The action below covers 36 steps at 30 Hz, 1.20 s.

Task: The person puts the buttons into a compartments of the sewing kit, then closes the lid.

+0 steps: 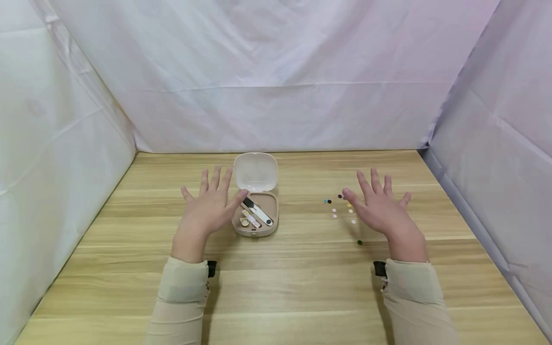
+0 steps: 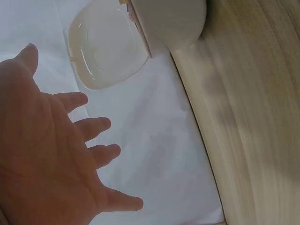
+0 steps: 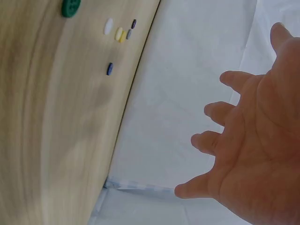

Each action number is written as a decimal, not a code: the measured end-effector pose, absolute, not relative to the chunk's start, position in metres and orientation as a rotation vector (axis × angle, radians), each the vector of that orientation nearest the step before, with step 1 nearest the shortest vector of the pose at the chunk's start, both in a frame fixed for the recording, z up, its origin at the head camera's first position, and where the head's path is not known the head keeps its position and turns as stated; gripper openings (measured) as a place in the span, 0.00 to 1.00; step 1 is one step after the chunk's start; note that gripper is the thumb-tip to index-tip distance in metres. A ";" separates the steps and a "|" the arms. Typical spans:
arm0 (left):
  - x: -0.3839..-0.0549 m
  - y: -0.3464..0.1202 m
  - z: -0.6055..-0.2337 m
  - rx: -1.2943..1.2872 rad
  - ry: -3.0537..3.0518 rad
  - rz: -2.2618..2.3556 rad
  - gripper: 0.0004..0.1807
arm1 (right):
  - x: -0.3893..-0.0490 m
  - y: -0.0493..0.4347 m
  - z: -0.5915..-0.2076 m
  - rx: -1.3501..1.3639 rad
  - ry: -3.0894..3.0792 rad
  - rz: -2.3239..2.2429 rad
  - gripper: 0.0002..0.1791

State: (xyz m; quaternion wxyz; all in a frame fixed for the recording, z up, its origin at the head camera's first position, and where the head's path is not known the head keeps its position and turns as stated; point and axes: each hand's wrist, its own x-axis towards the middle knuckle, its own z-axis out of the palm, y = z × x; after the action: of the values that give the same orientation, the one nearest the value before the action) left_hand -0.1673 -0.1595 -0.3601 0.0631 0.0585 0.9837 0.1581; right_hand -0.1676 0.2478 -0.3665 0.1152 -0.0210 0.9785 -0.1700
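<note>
My left hand (image 1: 208, 209), fingers spread and straight, hovers over the table just left of a small beige case (image 1: 269, 203). Its thumb overlaps the case's left edge in the head view. The case's pale lid (image 1: 256, 171) is raised. Inside lie a white-and-black tool (image 1: 261, 215), a small patterned strip (image 1: 251, 218) and a round gold-rimmed piece (image 1: 245, 222). My right hand (image 1: 383, 209) is likewise spread and holds nothing, beside several scattered buttons. Among them are a green button (image 1: 360, 242), a white button (image 1: 353, 222) and a blue button (image 1: 325, 201). The right thumb hides part of the group.
The wood-grain table (image 1: 284, 287) ends at a white cloth backdrop (image 1: 280, 120) behind. White cloth walls stand on the left (image 1: 64, 143) and right (image 1: 500, 134). Each sleeve cuff carries a black wrist device, one on the left (image 1: 212, 269) and one on the right (image 1: 380, 268).
</note>
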 end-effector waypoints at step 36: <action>-0.169 -0.169 -0.376 0.389 2.818 0.275 0.57 | -0.172 0.262 -0.383 -0.551 2.823 -0.044 0.43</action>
State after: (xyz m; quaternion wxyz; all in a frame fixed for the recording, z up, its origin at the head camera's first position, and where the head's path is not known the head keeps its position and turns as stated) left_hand -0.1688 -0.1695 -0.3761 0.1413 0.1346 0.9761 0.0954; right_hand -0.1722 0.2623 -0.3831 0.1320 -0.1897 0.9728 -0.0153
